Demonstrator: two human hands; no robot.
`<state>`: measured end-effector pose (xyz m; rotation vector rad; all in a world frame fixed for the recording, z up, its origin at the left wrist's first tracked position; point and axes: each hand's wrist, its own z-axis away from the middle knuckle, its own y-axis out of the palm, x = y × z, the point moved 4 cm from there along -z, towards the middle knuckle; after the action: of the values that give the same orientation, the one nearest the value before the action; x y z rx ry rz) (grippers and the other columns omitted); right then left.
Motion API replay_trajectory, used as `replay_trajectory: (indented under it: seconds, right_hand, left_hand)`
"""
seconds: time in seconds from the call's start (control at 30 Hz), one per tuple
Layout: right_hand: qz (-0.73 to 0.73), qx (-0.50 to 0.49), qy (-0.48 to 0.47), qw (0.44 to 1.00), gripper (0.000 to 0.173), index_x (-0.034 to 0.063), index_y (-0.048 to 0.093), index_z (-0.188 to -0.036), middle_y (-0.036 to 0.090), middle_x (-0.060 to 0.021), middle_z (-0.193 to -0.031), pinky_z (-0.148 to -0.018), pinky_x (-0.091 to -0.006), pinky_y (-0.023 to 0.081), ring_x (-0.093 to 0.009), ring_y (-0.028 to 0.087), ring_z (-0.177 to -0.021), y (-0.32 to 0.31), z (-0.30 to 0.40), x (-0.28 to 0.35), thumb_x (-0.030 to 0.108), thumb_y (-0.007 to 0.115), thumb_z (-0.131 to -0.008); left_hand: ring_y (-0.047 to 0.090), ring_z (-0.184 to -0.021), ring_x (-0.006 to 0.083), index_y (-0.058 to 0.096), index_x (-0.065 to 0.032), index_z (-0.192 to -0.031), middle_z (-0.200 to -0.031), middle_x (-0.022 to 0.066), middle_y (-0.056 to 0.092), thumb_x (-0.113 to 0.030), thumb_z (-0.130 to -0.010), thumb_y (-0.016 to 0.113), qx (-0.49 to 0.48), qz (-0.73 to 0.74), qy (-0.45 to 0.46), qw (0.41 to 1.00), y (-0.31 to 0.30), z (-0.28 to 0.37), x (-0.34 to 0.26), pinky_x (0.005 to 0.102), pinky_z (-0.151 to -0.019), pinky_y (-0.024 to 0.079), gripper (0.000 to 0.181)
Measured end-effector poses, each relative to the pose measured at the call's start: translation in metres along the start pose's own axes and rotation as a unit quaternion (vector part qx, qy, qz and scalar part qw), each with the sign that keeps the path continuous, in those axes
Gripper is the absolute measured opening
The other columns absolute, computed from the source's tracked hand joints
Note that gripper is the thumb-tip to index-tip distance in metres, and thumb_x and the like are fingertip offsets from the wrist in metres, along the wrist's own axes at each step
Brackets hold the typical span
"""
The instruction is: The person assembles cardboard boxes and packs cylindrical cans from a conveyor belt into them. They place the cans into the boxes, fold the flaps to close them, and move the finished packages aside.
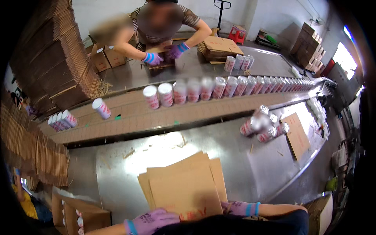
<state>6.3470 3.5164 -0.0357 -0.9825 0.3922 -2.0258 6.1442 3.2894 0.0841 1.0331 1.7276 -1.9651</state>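
Note:
Flattened cardboard cartons (182,185) lie fanned in a small stack before me, over the near part of the metal table. Red print shows on the top carton's near end. My left hand (154,221), in a purple glove with a blue cuff, grips the near left corner with its fingers across the board. At the near right edge, my right hand (239,208), gloved alike, holds the cardboard; its fingertips are hidden by the board. Part of the near edge disappears behind my dark clothing.
A conveyor (132,123) carries a row of printed cans (219,87). More cans (267,133) stand on the metal table (229,141) beside flat cardboard (296,135). An open carton (88,213) holds cans. Opposite, a co-worker's gloved hands (164,55) handle a box.

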Motion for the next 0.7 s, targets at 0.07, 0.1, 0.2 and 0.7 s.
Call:
replay_trajectory:
  seconds: [0.07,0.1,0.2,0.7]
  right_hand:
    - [0.042,-0.088,-0.134,0.986,0.057,0.0105,0.037,-0.142,0.051,-0.0124,-0.135,-0.097,-0.0387,0.045,-0.029,0.057,-0.111,-0.025,-0.005,-0.035,0.033,0.051,-0.091]
    - [0.202,-0.106,-0.089,0.97,0.056,0.0129,0.041,-0.139,0.055,-0.0149,-0.128,-0.095,-0.0399,0.046,-0.031,0.059,-0.104,-0.06,-0.02,-0.047,0.036,0.052,-0.089]
    - [0.148,-0.469,-0.152,0.857,0.058,0.0101,0.054,-0.126,0.062,-0.018,-0.114,-0.092,-0.0407,0.047,-0.032,0.06,-0.104,-0.247,-0.064,-0.088,0.041,0.066,-0.078]
    - [0.288,-0.393,0.113,0.866,0.116,0.0238,0.024,-0.149,0.043,-0.0088,-0.143,-0.101,-0.0621,0.029,-0.039,0.036,-0.133,-0.454,-0.139,-0.139,0.077,0.066,-0.055]
  left_hand:
    - [0.058,-0.105,0.0359,0.057,-0.0019,-0.121,-0.115,0.02,0.061,-0.026,-0.089,0.056,0.048,0.183,-0.018,0.982,-0.033,-0.023,0.005,0.0441,-0.092,0.045,0.04]
    - [0.059,-0.103,0.0357,0.059,-0.0019,-0.116,-0.112,0.0202,0.062,-0.024,-0.09,0.054,0.123,0.242,-0.045,0.961,-0.05,-0.044,0.013,0.0432,-0.089,0.046,0.034]
    - [0.058,-0.098,0.0286,0.053,-0.0081,-0.127,-0.118,0.0125,0.058,-0.019,-0.09,0.058,0.129,0.241,-0.038,0.961,-0.067,-0.085,0.067,0.0365,-0.091,0.047,0.039]
    - [0.031,-0.133,0.0406,0.031,-0.0117,-0.145,-0.145,0.0156,0.036,-0.053,-0.068,0.073,-0.232,-0.379,-0.132,0.886,-0.239,-0.346,0.245,0.0474,-0.109,0.027,0.097]
